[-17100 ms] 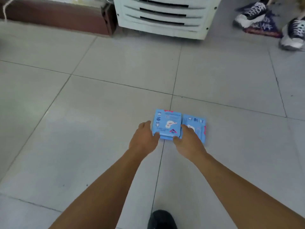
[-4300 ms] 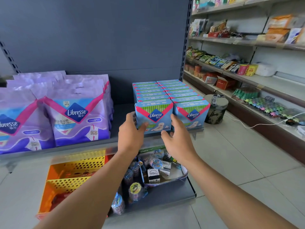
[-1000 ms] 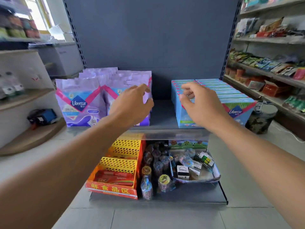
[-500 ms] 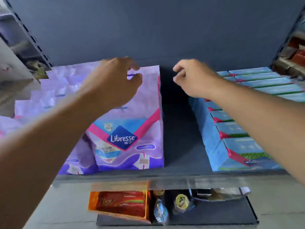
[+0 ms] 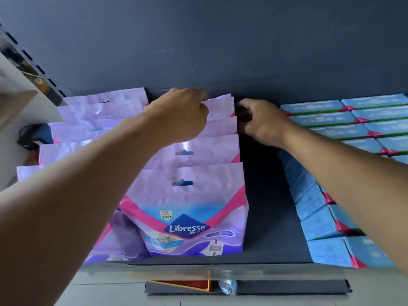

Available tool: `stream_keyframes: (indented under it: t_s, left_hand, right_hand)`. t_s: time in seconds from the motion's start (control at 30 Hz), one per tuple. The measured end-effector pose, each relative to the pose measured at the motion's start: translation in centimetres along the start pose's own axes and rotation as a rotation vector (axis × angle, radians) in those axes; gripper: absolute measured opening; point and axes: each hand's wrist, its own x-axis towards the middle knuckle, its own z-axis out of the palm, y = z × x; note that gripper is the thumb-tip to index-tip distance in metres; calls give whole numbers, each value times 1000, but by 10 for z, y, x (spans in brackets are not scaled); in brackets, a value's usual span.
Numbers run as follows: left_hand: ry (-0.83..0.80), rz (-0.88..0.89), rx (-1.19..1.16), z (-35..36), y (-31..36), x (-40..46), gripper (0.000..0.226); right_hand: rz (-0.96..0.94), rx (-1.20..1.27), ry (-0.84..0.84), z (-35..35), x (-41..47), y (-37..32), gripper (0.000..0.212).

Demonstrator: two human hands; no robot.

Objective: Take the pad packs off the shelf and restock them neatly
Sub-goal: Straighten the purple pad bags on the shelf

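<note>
Purple Libresse pad packs point(image 5: 187, 208) stand in rows on the dark shelf point(image 5: 265, 217), several deep. My left hand point(image 5: 181, 115) reaches over the right-hand row and grips the top of a rear pack point(image 5: 220, 109) near the back panel. My right hand point(image 5: 258, 122) curls around the right edge of the same rear packs. Blue Libresse pad boxes point(image 5: 326, 224) fill the right side of the shelf in two rows. The fingertips of both hands are hidden behind the packs.
A dark gap of bare shelf lies between the purple packs and the blue boxes. The grey back panel point(image 5: 198, 51) closes the shelf behind. Below the front rail point(image 5: 198, 272) an orange basket point(image 5: 187, 286) and a lower shelf show. A side counter sits at far left.
Both hands have reached deeper, from above the front pack to the rear packs by the back panel. The view has moved closer and now looks down on the shelf.
</note>
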Motion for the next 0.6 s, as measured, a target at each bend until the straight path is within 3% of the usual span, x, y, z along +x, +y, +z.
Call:
stream_keyframes:
  t_s: [0.07, 0.13, 0.23, 0.33, 0.37, 0.47, 0.57, 0.6]
  left_hand:
    - [77, 275, 51, 0, 0, -1, 26]
    - [15, 527, 338, -5, 0, -3, 18]
    - [-260, 386, 631, -9, 4, -5, 16]
    - [-282, 318, 575, -11, 4, -2, 10]
    - [-267, 317, 536, -11, -1, -1, 11]
    - [-80, 541, 474, -6, -13, -5, 20]
    - [-21, 489, 412, -9, -9, -11, 9]
    - [9, 436, 317, -9, -5, -10, 19]
  right_hand:
    - [10, -28, 14, 0, -1, 1, 18]
    - [-1, -62, 53, 0, 0, -2, 10]
    - [-26, -74, 173, -2, 1, -11, 8]
    - [-81, -86, 271, -10, -3, -19, 7]
    - [-99, -98, 295, -14, -6, -21, 8]
    - [-136, -115, 360, -33, -18, -24, 10]
    - [-154, -107, 420, -54, -32, -26, 14]
    - [-165, -106, 435, -60, -37, -27, 15]
